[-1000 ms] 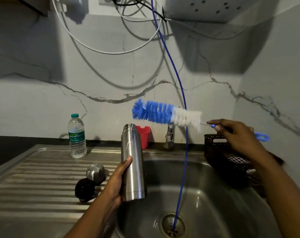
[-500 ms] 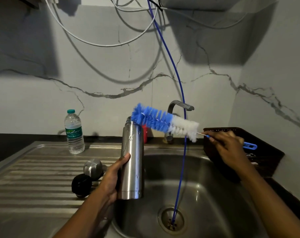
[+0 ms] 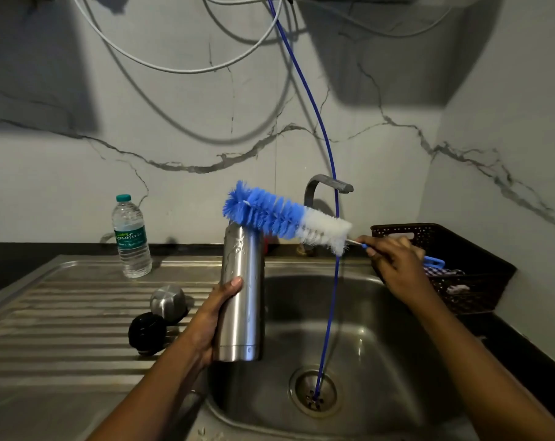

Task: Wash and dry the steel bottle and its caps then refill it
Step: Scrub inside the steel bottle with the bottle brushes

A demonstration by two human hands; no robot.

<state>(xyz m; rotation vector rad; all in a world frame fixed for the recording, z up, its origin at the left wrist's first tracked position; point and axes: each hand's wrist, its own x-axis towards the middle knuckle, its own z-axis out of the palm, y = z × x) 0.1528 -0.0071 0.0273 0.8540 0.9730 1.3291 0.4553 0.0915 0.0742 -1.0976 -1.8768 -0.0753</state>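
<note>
Steel bottle [image 3: 244, 297] rests in curled left fingers [image 3: 232, 286]; tip brush [image 3: 279, 218] (pinched by right fingers [image 3: 382, 246]) upright before plunging.

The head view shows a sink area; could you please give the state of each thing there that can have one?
Cylindrical steel bottle: uncapped, upright, gripped by left hand.
Blue-and-white bottle brush: blue end over bottle mouth, handle held by right hand.
Steel dome cap: off, on steel drainboard.
Black round cap: off, on drainboard.
Clear plastic water bottle: capped, upright.
Grey tap: no water visibly running.
</note>
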